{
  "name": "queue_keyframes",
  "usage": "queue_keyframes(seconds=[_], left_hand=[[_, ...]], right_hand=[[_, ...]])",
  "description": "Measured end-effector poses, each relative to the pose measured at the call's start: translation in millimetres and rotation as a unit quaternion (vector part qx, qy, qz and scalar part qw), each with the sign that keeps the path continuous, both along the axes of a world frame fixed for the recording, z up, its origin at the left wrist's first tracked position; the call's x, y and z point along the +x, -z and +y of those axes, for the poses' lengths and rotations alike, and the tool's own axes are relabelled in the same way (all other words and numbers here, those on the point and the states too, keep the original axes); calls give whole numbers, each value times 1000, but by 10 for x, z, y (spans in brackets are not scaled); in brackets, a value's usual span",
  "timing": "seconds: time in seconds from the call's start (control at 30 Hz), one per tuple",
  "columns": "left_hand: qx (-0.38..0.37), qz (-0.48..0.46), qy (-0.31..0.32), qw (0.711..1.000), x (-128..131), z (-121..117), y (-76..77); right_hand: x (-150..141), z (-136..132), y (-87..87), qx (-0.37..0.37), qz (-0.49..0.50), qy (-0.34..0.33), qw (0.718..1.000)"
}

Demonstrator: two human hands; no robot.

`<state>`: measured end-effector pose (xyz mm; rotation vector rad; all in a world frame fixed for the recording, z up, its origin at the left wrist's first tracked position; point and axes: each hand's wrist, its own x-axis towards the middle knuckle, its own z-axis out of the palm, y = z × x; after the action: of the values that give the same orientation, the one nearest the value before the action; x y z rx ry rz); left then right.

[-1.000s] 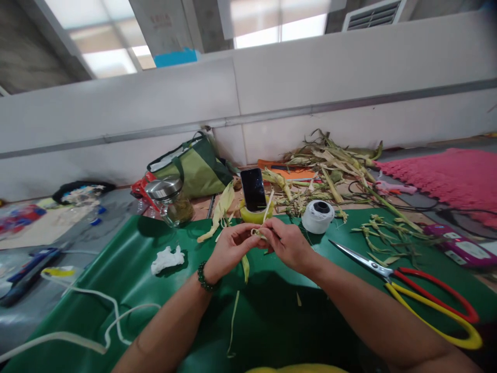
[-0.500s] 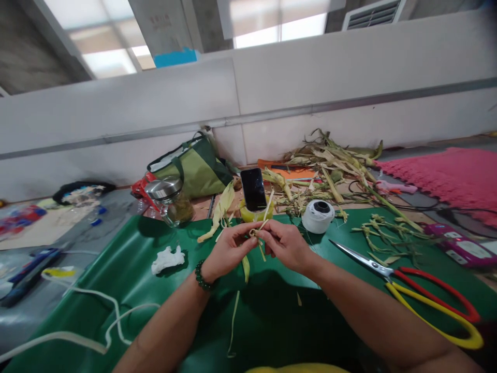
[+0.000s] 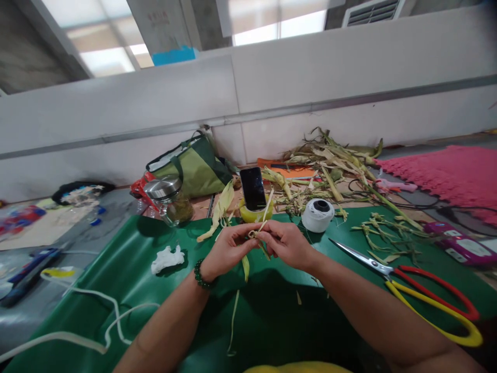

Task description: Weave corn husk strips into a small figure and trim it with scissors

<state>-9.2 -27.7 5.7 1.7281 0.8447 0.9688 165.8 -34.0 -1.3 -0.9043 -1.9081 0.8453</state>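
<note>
Close together over the green mat point(image 3: 272, 321), my left hand point(image 3: 232, 247) and my right hand point(image 3: 286, 242) pinch a looped strip of corn husk point(image 3: 253, 234) between thumbs and fingers. One pale end of the strip sticks up past my right fingers; a greenish end hangs below the loop. A bead bracelet point(image 3: 200, 273) circles my left wrist. Just beyond my hands, a phone point(image 3: 253, 188) leans upright at a yellow round object point(image 3: 248, 211). A larger husk leaf point(image 3: 222, 208) lies beyond my left hand.
Scissors point(image 3: 382, 268) with red and yellow handles lie at right, below knotted husk pieces point(image 3: 378, 233). A white thread spool point(image 3: 317, 216) stands beyond my right hand. A glass jar point(image 3: 171, 202), green bag point(image 3: 198, 168), crumpled tissue point(image 3: 167, 259) and white cable point(image 3: 87, 291) are left; dried husks point(image 3: 334, 158) pile behind.
Both hands keep their pinch in nearly the same place. The husk's hanging end has shifted slightly right toward my right fingers.
</note>
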Motion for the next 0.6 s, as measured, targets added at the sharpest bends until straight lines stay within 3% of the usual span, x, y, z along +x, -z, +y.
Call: queue_keyframes(seconds=[0.3,0.6], left_hand=[[24,86,-1,996,-52,-40,-80],[-22,-26,-49,998,57,-15,44]], right_hand=[[65,42,18,93,-85,37,991],[44,39,50,149,-89,82,981]])
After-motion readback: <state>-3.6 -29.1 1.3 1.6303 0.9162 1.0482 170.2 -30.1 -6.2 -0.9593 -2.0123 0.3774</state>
